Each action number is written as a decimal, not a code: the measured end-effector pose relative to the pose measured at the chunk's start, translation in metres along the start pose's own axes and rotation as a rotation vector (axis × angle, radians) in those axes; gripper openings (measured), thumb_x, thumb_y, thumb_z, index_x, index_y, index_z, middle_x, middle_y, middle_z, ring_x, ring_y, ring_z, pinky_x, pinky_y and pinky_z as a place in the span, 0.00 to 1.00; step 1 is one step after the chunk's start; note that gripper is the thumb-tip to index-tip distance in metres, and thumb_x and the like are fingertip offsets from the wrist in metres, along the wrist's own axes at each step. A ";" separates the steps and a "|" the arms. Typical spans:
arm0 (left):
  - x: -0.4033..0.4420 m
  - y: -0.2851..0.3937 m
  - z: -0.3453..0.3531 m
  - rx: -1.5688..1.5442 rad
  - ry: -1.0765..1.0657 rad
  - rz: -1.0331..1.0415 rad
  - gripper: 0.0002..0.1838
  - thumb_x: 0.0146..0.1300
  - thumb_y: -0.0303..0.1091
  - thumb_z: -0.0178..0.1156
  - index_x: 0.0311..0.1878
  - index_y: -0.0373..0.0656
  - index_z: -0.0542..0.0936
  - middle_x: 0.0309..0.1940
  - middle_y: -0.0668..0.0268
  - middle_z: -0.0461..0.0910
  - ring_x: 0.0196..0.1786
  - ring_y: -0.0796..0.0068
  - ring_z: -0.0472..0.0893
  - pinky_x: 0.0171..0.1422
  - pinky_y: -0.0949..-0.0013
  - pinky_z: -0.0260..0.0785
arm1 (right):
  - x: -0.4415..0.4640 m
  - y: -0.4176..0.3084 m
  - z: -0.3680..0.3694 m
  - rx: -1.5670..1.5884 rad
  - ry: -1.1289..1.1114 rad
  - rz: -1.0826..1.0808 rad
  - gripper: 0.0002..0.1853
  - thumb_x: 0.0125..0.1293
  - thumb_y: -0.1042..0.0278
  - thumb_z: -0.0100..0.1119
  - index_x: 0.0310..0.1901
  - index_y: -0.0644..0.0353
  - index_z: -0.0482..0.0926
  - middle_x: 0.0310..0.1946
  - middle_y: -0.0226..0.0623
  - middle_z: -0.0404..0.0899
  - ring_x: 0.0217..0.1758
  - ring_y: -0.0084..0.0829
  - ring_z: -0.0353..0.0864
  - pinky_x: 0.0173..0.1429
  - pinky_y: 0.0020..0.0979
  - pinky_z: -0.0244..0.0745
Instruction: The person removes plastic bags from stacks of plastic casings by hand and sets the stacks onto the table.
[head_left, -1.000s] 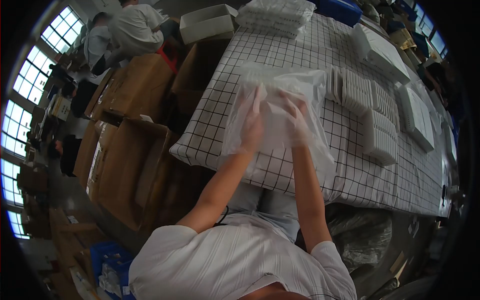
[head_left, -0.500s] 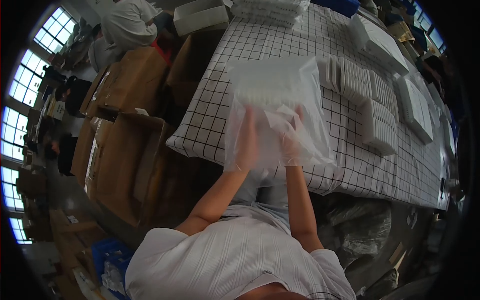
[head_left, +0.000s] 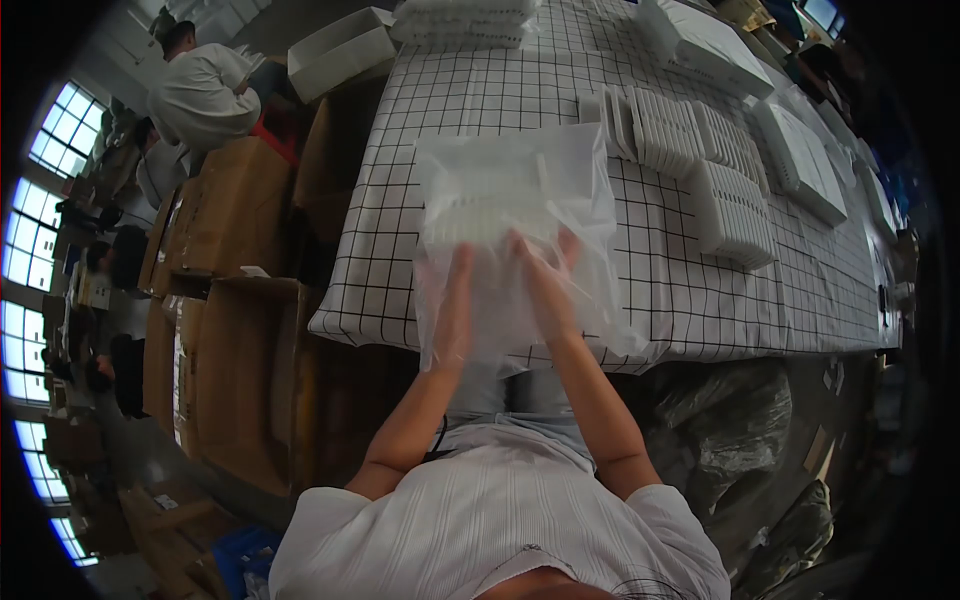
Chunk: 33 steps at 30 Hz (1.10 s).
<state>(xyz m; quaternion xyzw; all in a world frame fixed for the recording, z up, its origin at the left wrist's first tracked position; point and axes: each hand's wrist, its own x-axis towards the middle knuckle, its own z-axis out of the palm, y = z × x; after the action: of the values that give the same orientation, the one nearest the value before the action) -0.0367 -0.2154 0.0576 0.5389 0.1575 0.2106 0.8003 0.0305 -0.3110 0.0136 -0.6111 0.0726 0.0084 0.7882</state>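
A clear plastic bag [head_left: 580,160] lies at the front edge of the table, with a row of thin white pieces [head_left: 480,215] inside it, blurred by the film. My left hand [head_left: 456,305] is within the bag's near part, fingers stretched forward to the left near corner of the row. My right hand [head_left: 543,285] also reaches into the bag, thumb and fingers apart, its fingertips at the row's right near side. Loose film covers parts of both hands, so exact contact is hard to see.
Rows of white slotted pieces [head_left: 735,215] stand on the checkered tablecloth [head_left: 390,215] to the right, near white packs [head_left: 800,160]. Wrapped packs [head_left: 465,22] lie at the back. Open cardboard boxes [head_left: 240,370] stand left; a person [head_left: 205,95] sits beyond them.
My right hand has moved inward toward the row inside the bag, and the loose film over it has shifted. The camera view has turned slightly.
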 end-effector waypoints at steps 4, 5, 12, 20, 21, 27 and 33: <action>0.115 -0.003 0.007 0.295 0.048 0.051 0.37 0.67 0.54 0.58 0.69 0.36 0.64 0.63 0.53 0.71 0.63 0.60 0.72 0.67 0.62 0.62 | 0.145 0.036 0.064 -0.048 -0.283 -0.303 0.22 0.60 0.58 0.69 0.50 0.62 0.75 0.44 0.33 0.78 0.45 0.25 0.76 0.47 0.29 0.73; 0.139 -0.016 0.002 0.295 0.049 0.054 0.37 0.67 0.54 0.58 0.69 0.36 0.64 0.63 0.53 0.71 0.63 0.60 0.72 0.67 0.62 0.62 | 0.186 0.056 0.077 -0.066 -0.410 -0.430 0.22 0.60 0.60 0.68 0.51 0.61 0.75 0.41 0.33 0.79 0.43 0.25 0.76 0.46 0.29 0.73; 0.162 -0.033 0.001 0.259 0.123 0.143 0.43 0.62 0.56 0.63 0.70 0.38 0.59 0.61 0.53 0.70 0.62 0.61 0.71 0.64 0.60 0.65 | 0.129 -0.009 0.088 -0.034 -0.140 -0.488 0.33 0.63 0.56 0.66 0.62 0.71 0.68 0.56 0.50 0.73 0.57 0.38 0.74 0.62 0.34 0.66; 0.042 -0.040 0.013 -0.114 0.108 0.031 0.45 0.64 0.52 0.63 0.73 0.40 0.49 0.68 0.54 0.58 0.69 0.64 0.62 0.70 0.63 0.58 | 0.020 -0.038 0.019 -0.020 -0.155 -0.087 0.40 0.64 0.53 0.66 0.69 0.67 0.58 0.57 0.48 0.72 0.59 0.35 0.73 0.61 0.33 0.69; 0.030 -0.040 0.013 -0.037 0.125 -0.001 0.45 0.65 0.50 0.64 0.73 0.40 0.48 0.69 0.54 0.57 0.70 0.65 0.61 0.71 0.63 0.56 | 0.012 -0.036 0.011 -0.024 -0.146 -0.080 0.40 0.64 0.53 0.66 0.69 0.67 0.58 0.57 0.48 0.72 0.59 0.35 0.73 0.61 0.33 0.69; -0.018 -0.041 0.013 0.025 0.073 0.116 0.45 0.64 0.48 0.65 0.72 0.38 0.49 0.69 0.54 0.57 0.70 0.66 0.60 0.72 0.64 0.55 | -0.025 -0.027 -0.019 -0.011 -0.099 -0.164 0.40 0.64 0.52 0.66 0.69 0.67 0.59 0.57 0.48 0.71 0.59 0.36 0.72 0.61 0.33 0.69; 0.069 -0.033 0.015 0.194 0.056 0.088 0.45 0.61 0.48 0.68 0.72 0.40 0.53 0.67 0.55 0.62 0.68 0.64 0.63 0.71 0.62 0.57 | 0.052 -0.022 0.017 0.072 -0.158 -0.223 0.41 0.63 0.52 0.67 0.68 0.69 0.59 0.54 0.47 0.74 0.55 0.35 0.74 0.56 0.32 0.71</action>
<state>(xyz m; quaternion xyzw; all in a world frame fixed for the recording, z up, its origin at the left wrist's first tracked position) 0.0355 -0.2034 0.0309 0.6140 0.1757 0.2444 0.7297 0.0863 -0.3041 0.0319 -0.5842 -0.0578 -0.0338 0.8088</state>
